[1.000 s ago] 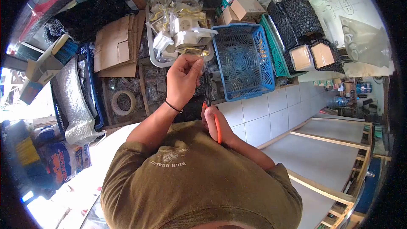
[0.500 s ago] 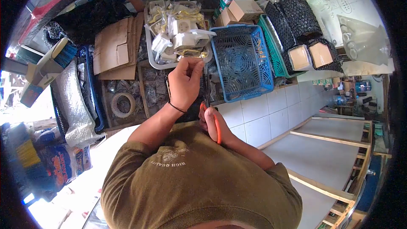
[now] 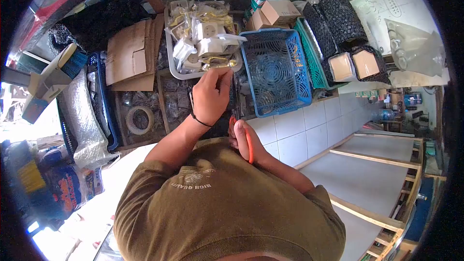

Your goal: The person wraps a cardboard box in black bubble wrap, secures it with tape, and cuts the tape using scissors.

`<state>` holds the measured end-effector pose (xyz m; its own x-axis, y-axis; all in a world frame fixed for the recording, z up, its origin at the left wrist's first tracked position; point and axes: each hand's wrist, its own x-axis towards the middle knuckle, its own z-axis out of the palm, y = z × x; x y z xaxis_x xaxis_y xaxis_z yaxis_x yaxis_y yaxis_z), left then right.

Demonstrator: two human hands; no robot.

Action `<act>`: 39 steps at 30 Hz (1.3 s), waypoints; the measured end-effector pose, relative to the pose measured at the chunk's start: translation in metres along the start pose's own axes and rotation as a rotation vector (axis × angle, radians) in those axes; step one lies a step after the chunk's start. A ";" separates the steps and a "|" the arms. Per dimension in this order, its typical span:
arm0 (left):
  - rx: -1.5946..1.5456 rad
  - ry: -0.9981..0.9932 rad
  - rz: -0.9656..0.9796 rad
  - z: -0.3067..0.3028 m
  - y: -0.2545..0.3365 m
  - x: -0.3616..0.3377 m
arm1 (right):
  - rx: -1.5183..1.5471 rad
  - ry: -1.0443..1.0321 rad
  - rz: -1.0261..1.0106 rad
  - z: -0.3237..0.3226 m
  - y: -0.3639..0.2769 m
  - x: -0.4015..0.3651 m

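Note:
My left hand (image 3: 210, 97) is closed, with thumb and fingers bent together in a pinch just before the near edge of the grey plastic tray (image 3: 180, 74). Whatever is between its fingertips is too small to make out. A dark band circles that wrist. My right hand (image 3: 246, 141), close to my chest, is wrapped round orange-handled pliers (image 3: 250, 146), whose dark jaws point away from me. In the tray are several cream wall sockets (image 3: 209, 30) in clear plastic bags, with brass-coloured parts among them.
Right of the tray stands a blue plastic basket (image 3: 276, 111). Below the tray, a wooden divided box (image 3: 164, 111) holds small dark pieces and a tape roll (image 3: 139, 120). Cardboard sheets (image 3: 126, 58) lie left; small cartons (image 3: 281, 11) and black bubble wrap (image 3: 340, 17) are behind.
My left hand has shifted very slightly towards me, still pinched. The right hand keeps its grip on the pliers, almost unmoved.

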<state>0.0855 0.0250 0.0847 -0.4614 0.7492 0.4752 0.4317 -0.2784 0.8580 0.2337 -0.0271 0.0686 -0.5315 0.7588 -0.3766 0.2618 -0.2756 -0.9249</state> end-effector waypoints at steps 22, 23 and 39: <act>-0.106 -0.064 -0.274 0.007 -0.001 -0.002 | -0.216 0.066 -0.012 -0.004 -0.005 0.015; -0.129 -0.065 -0.300 0.007 -0.001 -0.002 | -0.258 0.075 -0.010 -0.005 -0.004 0.016; -0.161 -0.018 -0.344 0.012 -0.007 -0.001 | -0.358 0.116 -0.046 -0.002 -0.015 0.018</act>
<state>0.0924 0.0340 0.0758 -0.5436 0.8255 0.1518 0.1258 -0.0987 0.9871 0.2217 -0.0075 0.0758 -0.4596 0.8333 -0.3072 0.5152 -0.0316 -0.8565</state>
